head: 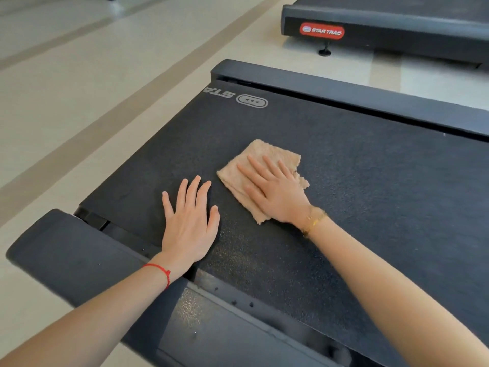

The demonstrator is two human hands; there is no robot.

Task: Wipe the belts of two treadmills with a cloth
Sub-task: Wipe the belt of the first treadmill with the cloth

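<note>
A black textured treadmill belt (370,197) fills the middle of the view. A folded tan cloth (267,152) lies flat on it. My right hand (275,189) presses on the cloth with straight, spread fingers. My left hand (189,221) rests flat on the bare belt just left of the cloth, fingers straight. A second treadmill (391,25) with a red logo stands at the top right, only its rear end showing.
Black side rails (357,99) border the belt on the far side, and a rail with an end cap (60,247) runs along the near side. Beige floor (92,88) with darker stripes lies to the left. A strip of floor separates the two treadmills.
</note>
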